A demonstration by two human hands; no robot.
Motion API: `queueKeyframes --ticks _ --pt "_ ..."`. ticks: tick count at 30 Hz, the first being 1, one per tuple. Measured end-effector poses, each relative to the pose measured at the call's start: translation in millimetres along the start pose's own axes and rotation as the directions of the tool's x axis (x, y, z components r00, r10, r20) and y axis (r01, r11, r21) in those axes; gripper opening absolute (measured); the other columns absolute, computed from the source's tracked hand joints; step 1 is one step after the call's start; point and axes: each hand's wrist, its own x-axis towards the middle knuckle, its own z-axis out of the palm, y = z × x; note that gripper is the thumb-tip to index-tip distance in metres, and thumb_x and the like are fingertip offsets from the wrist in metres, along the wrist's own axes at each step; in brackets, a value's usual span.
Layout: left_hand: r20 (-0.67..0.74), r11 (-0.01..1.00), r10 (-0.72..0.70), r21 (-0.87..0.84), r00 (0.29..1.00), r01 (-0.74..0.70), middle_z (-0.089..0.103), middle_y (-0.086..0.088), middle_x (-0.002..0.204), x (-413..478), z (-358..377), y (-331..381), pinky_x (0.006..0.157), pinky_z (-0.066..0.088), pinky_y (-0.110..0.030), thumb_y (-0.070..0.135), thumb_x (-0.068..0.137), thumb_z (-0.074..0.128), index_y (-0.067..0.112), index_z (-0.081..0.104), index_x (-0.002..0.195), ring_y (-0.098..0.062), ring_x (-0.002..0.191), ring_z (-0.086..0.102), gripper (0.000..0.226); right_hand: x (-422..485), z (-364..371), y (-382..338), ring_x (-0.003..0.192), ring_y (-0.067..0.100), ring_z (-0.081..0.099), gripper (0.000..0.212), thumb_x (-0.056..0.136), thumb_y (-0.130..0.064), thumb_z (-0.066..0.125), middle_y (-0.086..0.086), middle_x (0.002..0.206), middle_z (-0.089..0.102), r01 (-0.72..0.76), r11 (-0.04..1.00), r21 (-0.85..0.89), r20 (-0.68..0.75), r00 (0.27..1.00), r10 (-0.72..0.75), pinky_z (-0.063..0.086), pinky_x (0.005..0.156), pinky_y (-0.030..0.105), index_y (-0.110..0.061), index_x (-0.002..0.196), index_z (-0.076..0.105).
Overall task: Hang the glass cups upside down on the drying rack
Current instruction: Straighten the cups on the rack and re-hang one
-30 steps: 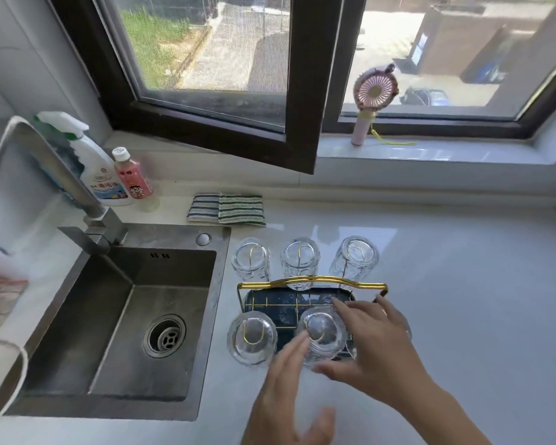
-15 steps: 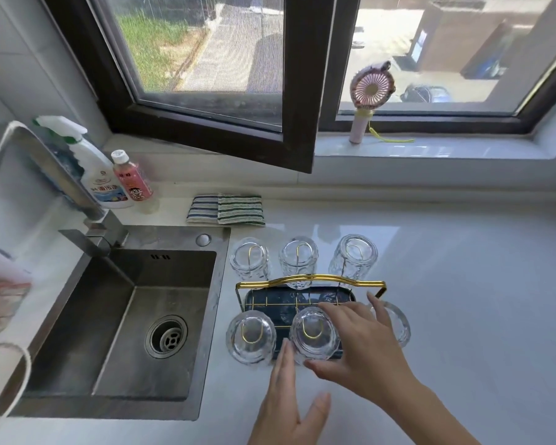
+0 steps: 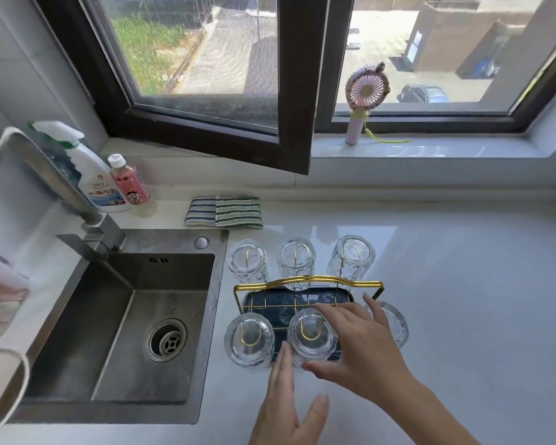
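Curving loosely around the middle front glass (image 3: 312,336) on the rack (image 3: 308,279) at lower centre, right hand (image 3: 360,345) fingers spread wide; left hand (image 3: 289,409) lies flat, fingers straight, just below it on the tabletop (image 3: 463,284).

gold wire drying rack w/ dark blue tray (image 3: 308,279): lower centre of frame, upright | clear ribbed glass cups x6, all upside down on gold pegs: 3 in far row (image 3: 296,263), 2 in near row (image 3: 249,340), 1 lower right part-hidden (image 3: 395,322)
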Motion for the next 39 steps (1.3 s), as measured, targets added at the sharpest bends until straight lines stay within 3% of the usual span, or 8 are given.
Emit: queueKeyframes --ticks 5,11,16,21,27,31,36,39 --pt "-0.003 1.0 0.019 -0.019 1.0 -0.019 -0.002 0.012 0.157 -0.5 0.4 -1.9 0.109 0.027 -0.018 0.042 0.082 0.057 0.029 -0.012 0.142 0.01 0.129 0.02 0.092 -0.6 1.2 0.7 0.124 0.009 0.043 0.087 0.06 -0.071 0.059 -0.014 0.125 0.059 0.011 0.999 0.037 -0.022 1.0 -0.01 0.002 0.115 0.039 -0.027 0.133 0.043" --pt "-0.022 1.0 0.015 -0.025 1.0 -0.015 0.0 0.013 0.156 -2.5 1.2 -4.7 0.099 0.026 -0.004 0.028 0.088 0.059 0.029 -0.011 0.141 0.025 0.117 0.018 0.088 0.3 2.4 1.6 0.124 0.009 0.044 0.087 0.06 -0.071 0.059 -0.013 0.125 0.06 0.022 0.999 0.045 -0.033 0.999 -0.02 0.005 0.115 0.041 -0.028 0.134 0.043" --pt "-0.014 0.999 0.014 -0.032 1.0 -0.014 0.002 0.011 0.157 -1.8 0.1 -2.7 0.103 0.028 -0.011 0.026 0.089 0.059 0.026 -0.012 0.141 0.015 0.123 0.023 0.088 0.0 3.7 2.8 0.125 0.009 0.042 0.088 0.061 -0.073 0.057 -0.014 0.126 0.06 0.034 0.999 0.035 -0.027 0.999 -0.033 0.003 0.114 0.039 -0.029 0.135 0.041" --pt "0.0 1.0 0.018 -0.018 1.0 -0.018 -0.002 0.014 0.155 -1.2 0.1 -3.8 0.1 0.031 -0.011 0.024 0.089 0.059 0.029 -0.02 0.133 0.035 0.108 0.017 0.091 -0.9 7.0 4.7 0.126 0.008 0.041 0.089 0.061 -0.073 0.055 -0.017 0.127 0.057 0.041 0.999 0.031 -0.041 0.998 -0.04 0.003 0.114 0.037 -0.029 0.136 0.038" --pt "-0.001 0.999 0.037 -0.006 0.999 -0.037 0.002 0.014 0.155 -2.0 -0.6 -3.7 0.098 0.029 -0.006 0.03 0.087 0.059 0.04 -0.015 0.129 0.034 0.111 0.016 0.086 -5.7 7.2 9.6 0.128 0.01 0.04 0.09 0.06 -0.071 0.062 -0.014 0.129 0.057 0.056 0.998 0.04 -0.057 0.997 -0.054 0.007 0.114 0.037 -0.027 0.136 0.04" --pt "-0.008 1.0 0.024 0.005 1.0 -0.024 0.002 0.014 0.156 -3.9 -2.5 4.0 0.101 0.032 -0.016 0.047 0.074 0.052 0.038 -0.018 0.129 0.03 0.109 0.019 0.09 -12.2 -2.0 17.6 0.123 0.013 0.046 0.093 0.055 -0.077 0.06 -0.009 0.124 0.061 0.054 0.997 0.058 -0.133 0.99 -0.046 0.015 0.111 0.035 -0.022 0.13 0.049" --pt "-0.013 0.991 0.099 0.089 0.995 -0.097 -0.017 0.014 0.149 -9.2 -4.3 10.3 0.103 0.013 -0.002 0.047 0.074 0.054 0.03 -0.023 0.123 0.017 0.128 0.003 0.093 -29.1 -15.1 53.0 0.11 0.02 0.054 0.086 0.051 -0.058 0.078 -0.003 0.117 0.061 -0.141 0.905 0.4 -0.325 0.902 0.284 0.039 0.095 0.046 -0.018 0.123 0.054" --pt "0.055 0.974 0.135 0.178 0.989 -0.143 -0.027 0.021 0.139 -10.2 -1.4 20.1 0.095 -0.001 0.007 0.057 0.068 0.047 0.024 -0.03 0.121 0.026 0.123 -0.011 0.1 -40.2 -6.5 71.8 0.12 0.017 0.046 0.093 0.051 -0.049 0.084 -0.006 0.127 0.052 -0.273 0.792 0.546 -0.204 0.874 0.441 0.038 0.099 0.042 -0.023 0.131 0.044"
